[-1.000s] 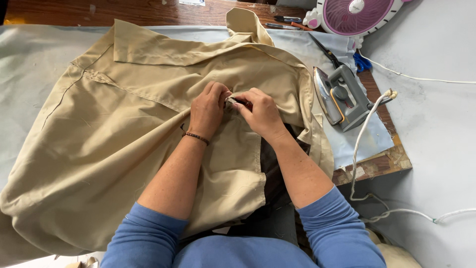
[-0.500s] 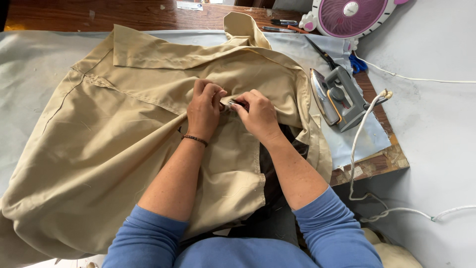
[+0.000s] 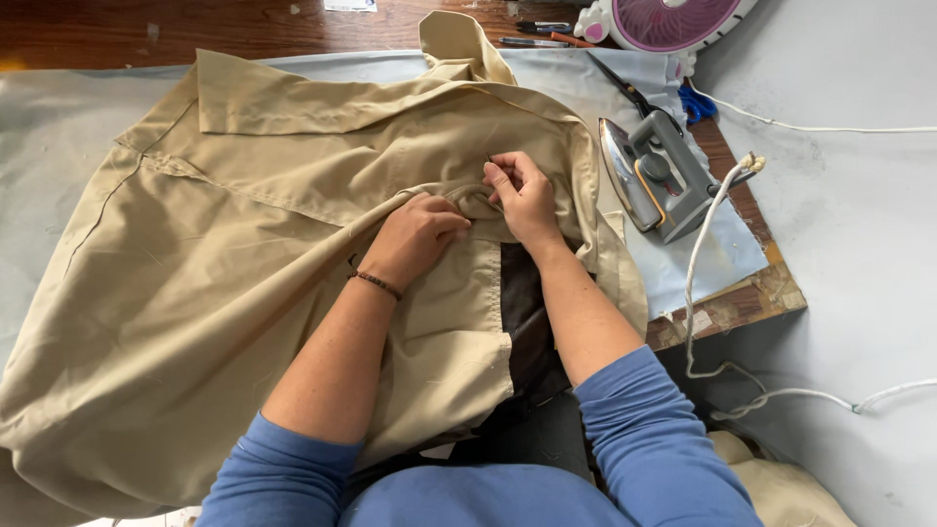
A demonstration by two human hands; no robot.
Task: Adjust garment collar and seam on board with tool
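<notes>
Both of your hands meet on the tan garment [image 3: 244,283], which is spread over most of the cloth-covered table [image 3: 49,127] and hangs off its near edge toward you. Your left hand [image 3: 418,234] rests knuckles-up on the fabric near the middle of the table, its fingers curled together and gripping a small bunched fold. Your right hand [image 3: 524,195] sits just beside it, toward the right edge, with thumb and fingertips pinched on the same fold, so the two hands touch or nearly touch at the bunch. Whether anything small is held between the fingers cannot be told. A dark beaded bracelet [image 3: 377,284] circles your left wrist, and blue sleeves cover both forearms up to the elbows.

Near the right edge of the table, a grey iron [image 3: 652,176] lies on a pale blue cloth [image 3: 722,263], well clear of your right hand. Its white cord [image 3: 705,244] runs off the right edge down to the floor. Blue-handled scissors [image 3: 673,102] lie just behind the iron, and a pink fan [image 3: 673,18] stands at the far right corner.
</notes>
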